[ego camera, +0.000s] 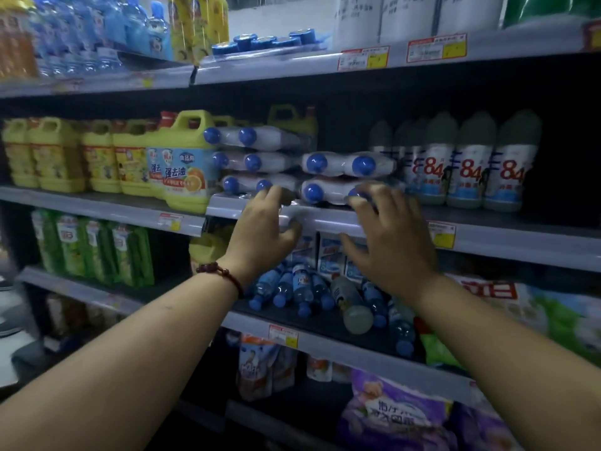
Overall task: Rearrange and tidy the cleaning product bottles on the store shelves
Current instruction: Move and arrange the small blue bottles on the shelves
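Packs of blue-capped bottles [338,164] lie stacked at the front edge of the middle shelf [504,242]; your left hand [263,226] and right hand [390,242] reach them spread, gripping nothing; press the 2 stacks back evenly, caps flush.

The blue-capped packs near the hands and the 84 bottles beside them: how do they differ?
The blue-capped packs lie on their sides in stacks, caps facing out; the 84 bottles stand upright in a row. The blue-capped packs have round blue caps; the 84 bottles have tall grey-green ones. The blue-capped packs hold bottles in wrapped pairs; the 84 bottles look single. Both have white bodies and share one shelf.
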`<state>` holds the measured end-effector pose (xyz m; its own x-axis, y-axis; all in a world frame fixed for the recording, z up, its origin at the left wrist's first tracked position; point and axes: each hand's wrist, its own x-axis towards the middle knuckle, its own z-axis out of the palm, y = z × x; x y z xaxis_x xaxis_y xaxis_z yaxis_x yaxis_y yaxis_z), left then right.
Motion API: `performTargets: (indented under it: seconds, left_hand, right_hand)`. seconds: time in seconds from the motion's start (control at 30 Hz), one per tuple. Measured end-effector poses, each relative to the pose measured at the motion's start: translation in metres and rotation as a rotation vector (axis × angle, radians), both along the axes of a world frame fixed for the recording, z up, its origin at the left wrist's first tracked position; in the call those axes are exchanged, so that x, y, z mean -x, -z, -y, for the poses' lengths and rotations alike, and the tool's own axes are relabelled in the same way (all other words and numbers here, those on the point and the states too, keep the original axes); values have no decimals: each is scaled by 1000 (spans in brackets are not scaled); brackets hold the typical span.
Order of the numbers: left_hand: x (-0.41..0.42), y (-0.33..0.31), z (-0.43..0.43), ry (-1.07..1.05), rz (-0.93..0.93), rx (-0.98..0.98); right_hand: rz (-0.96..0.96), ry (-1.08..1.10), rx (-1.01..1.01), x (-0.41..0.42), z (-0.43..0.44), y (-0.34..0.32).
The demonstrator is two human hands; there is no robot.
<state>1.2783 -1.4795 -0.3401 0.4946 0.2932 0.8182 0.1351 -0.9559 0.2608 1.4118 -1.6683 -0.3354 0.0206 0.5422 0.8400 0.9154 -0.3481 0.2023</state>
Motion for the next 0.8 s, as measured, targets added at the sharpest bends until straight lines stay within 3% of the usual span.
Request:
performTargets:
  seconds: [0.13,0.3,0.5,0.7,0.8]
  left_hand:
    - [14,42,-28,-100,-112,47]
    - [34,97,-82,-260,-302,175]
    - [46,141,-147,-401,-342,235]
    - [21,164,-185,-335,-341,397]
    - [9,176,-194,-318,-386,415]
  right_hand:
    - [-130,-148,177,8,-24,46]
    - [-432,-112,340,7,-76,104]
    - [-731,-188,407,14,-149,136]
    - [-889,-253,403,23,-217,159]
    - [-838,-189,387,20,-240,170]
